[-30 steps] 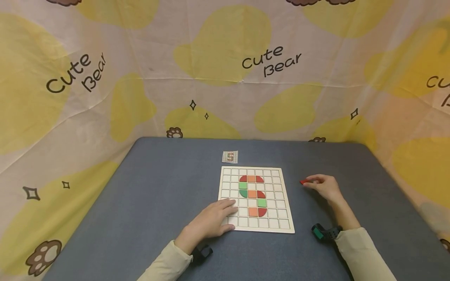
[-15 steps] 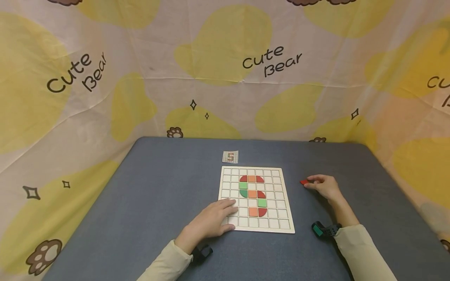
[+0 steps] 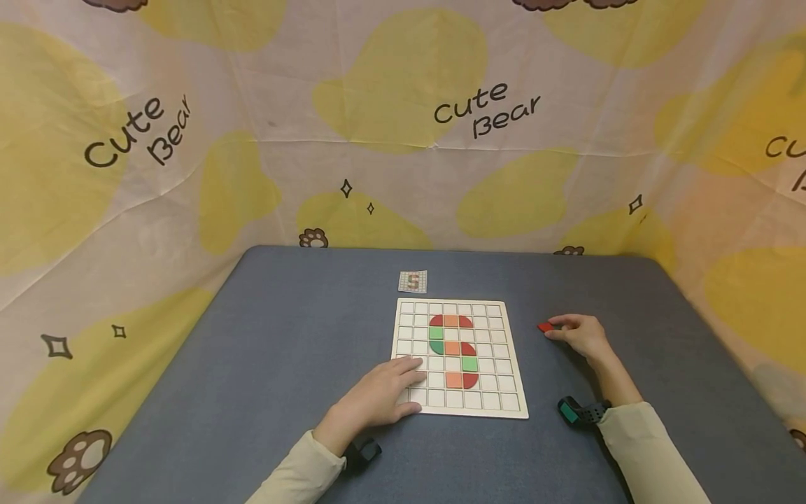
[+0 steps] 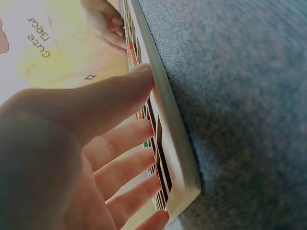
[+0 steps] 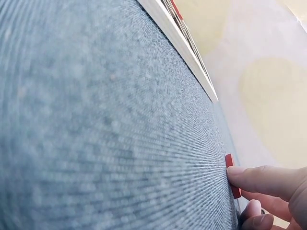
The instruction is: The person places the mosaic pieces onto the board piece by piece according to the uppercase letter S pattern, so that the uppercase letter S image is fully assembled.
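Observation:
A white wooden board [image 3: 491, 400] with a square grid lies on the table. Coloured tiles on it form an S-like shape: orange squares [image 3: 451, 348], light green squares [image 3: 469, 364], a dark green quarter-round [image 3: 436, 346] and several red quarter-rounds [image 3: 470, 380]. My left hand [image 3: 378, 393] rests on the board's near left part, fingers spread and fairly straight, thumb by the front edge. Right of the board, my right hand [image 3: 582, 336] pinches a small red tile [image 3: 544, 327] between thumb and fingers. In the right wrist view that red tile [image 5: 237, 192] is down at the table surface, partly covered by the thumb.
Behind the board lies a small card [image 3: 412, 281] printed with a similar grid pattern. The blue-grey table [image 3: 302, 315] reaches back to a patterned cloth [image 3: 390, 175] hanging around it. Each wrist wears a dark strap device, such as the right wrist strap [image 3: 585, 413].
Slightly more of the red tile shows at the right fingertips. The left hand, the board and the tiles on it stay where they were.

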{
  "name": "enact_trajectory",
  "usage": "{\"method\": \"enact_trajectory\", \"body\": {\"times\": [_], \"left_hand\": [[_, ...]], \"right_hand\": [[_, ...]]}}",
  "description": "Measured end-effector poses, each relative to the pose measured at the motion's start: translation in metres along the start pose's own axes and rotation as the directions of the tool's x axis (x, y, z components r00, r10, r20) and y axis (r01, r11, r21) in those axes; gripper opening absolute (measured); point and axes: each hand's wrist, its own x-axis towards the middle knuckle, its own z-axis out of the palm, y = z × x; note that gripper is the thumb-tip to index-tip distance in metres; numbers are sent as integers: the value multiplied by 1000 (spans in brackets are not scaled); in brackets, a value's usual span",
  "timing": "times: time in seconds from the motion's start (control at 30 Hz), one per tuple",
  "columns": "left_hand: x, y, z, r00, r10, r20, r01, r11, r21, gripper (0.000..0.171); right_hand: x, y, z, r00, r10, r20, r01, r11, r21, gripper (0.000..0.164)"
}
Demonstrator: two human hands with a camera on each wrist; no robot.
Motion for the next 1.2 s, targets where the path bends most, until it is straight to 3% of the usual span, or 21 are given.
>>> {"method": "enact_trajectory", "body": {"times": [0.7, 1.2], "left_hand": [[0, 1, -2, 1000, -10, 10, 10, 1000, -12, 47], [0, 2, -1, 1000, -15, 11, 15, 1000, -11, 47]], "right_hand": [[-5, -3, 1, 999, 33, -12, -33, 999, 1, 48], [-17, -13, 6, 1000, -9, 2, 9, 999, 52, 47]]}}
